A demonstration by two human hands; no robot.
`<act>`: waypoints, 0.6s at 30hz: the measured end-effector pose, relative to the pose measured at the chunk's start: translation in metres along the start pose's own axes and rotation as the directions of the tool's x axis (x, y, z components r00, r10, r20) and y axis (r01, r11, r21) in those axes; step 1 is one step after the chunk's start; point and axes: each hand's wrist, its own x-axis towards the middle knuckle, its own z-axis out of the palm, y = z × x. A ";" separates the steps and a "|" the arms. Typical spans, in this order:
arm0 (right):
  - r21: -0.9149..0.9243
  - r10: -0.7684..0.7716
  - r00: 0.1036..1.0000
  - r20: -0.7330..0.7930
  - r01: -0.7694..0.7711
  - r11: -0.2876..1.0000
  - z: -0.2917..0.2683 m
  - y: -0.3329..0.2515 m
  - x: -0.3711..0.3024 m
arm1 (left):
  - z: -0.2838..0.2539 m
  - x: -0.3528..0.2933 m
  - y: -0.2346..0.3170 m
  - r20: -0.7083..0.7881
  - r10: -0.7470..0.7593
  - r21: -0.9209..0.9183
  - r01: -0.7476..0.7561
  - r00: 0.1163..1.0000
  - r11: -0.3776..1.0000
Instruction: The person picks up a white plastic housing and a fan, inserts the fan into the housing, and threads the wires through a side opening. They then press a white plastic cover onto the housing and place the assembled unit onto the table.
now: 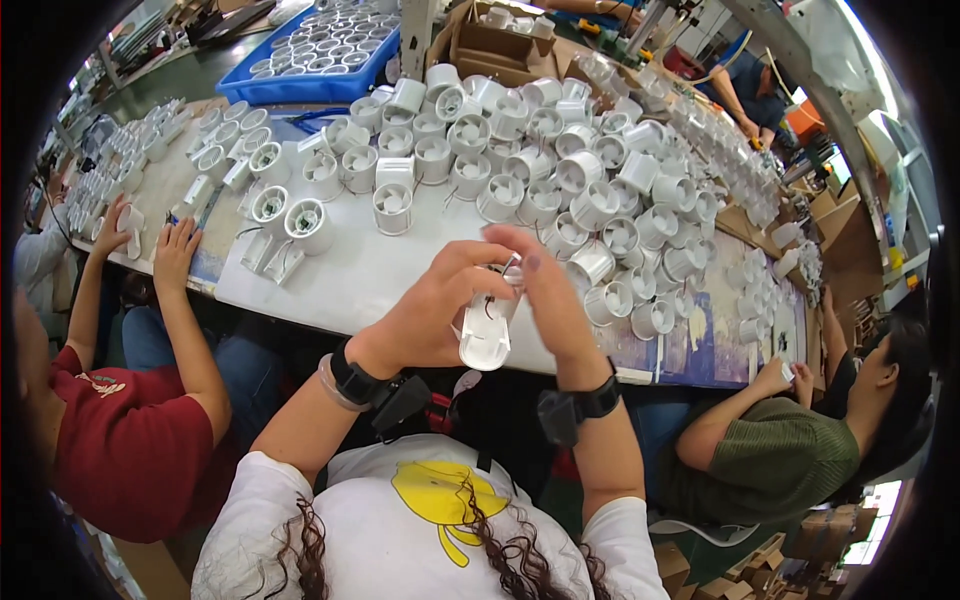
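In front of my chest, above the table's near edge, a white plastic fan housing (pixel 485 342) is held with its rounded, hollow end toward me. Thin dark wires show inside it. My left hand (pixel 425 300) wraps round its left side, fingers curled over the top. My right hand (pixel 555 300) is at its far right end, finger and thumb bent round it; the contact is partly hidden. Closest beyond my hands on the table are a standing white fan housing (pixel 393 208) and two round-headed units (pixel 308 226) with green circuit boards inside.
A large heap of white fan housings (pixel 580 170) covers the table's (pixel 340 285) middle and right. Behind it stand a blue tray (pixel 300 88) of round parts and a cardboard box (pixel 500 52). Co-workers in a red shirt (pixel 140 440) and a green shirt (pixel 775 455) sit either side.
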 end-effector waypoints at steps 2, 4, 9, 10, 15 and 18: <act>0.115 0.032 0.995 0.089 -0.042 0.992 0.004 0.002 -0.001 | 0.000 0.000 0.001 0.007 -0.012 0.003 0.012 1.000 1.000; 0.301 0.108 0.989 0.102 -0.134 0.944 0.004 0.000 -0.002 | -0.001 0.001 -0.001 -0.005 -0.063 -0.041 0.062 0.998 0.997; 0.309 0.044 0.986 0.158 -0.092 0.947 0.004 0.003 0.005 | -0.004 0.005 0.002 -0.033 -0.118 0.036 0.119 0.992 0.992; 0.308 0.043 0.986 0.160 -0.091 0.947 0.004 0.003 0.006 | -0.004 0.007 0.002 -0.034 -0.117 0.037 0.118 0.993 0.992; 0.391 0.033 0.989 0.146 -0.088 0.916 0.003 0.004 0.008 | 0.002 0.009 0.001 -0.073 -0.092 0.090 0.099 0.993 0.991; 0.382 0.059 0.985 0.164 -0.119 0.916 0.001 0.003 0.008 | 0.003 0.008 0.002 -0.070 -0.085 0.147 0.095 0.994 0.985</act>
